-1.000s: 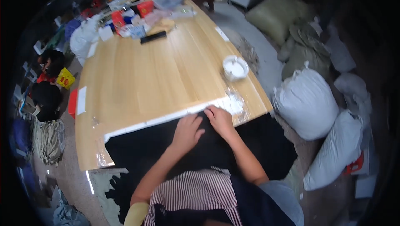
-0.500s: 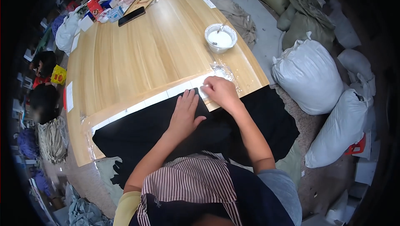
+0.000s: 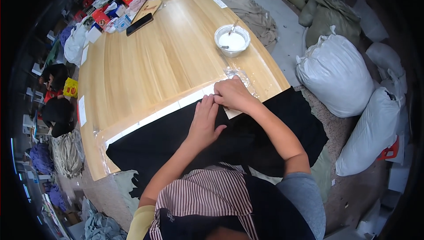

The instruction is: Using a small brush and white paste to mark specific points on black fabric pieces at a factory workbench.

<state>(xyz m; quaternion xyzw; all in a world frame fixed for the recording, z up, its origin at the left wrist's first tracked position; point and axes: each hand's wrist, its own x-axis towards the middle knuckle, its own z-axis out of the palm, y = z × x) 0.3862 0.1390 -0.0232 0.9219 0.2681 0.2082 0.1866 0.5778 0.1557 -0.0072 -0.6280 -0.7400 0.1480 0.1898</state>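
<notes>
Here, the large black fabric sheet [image 3: 176,140] is pressed flat at the wooden bench's [image 3: 145,67] six o'clock edge by the open left hand [image 3: 204,123], while the right hand [image 3: 230,94], at its one o'clock, pinches the white strip [image 3: 176,106], which could be creased if tugged.

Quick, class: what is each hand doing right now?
Left hand: open, flat on the black cloth.
Right hand: fingers curled, pinching the white strip.
</notes>
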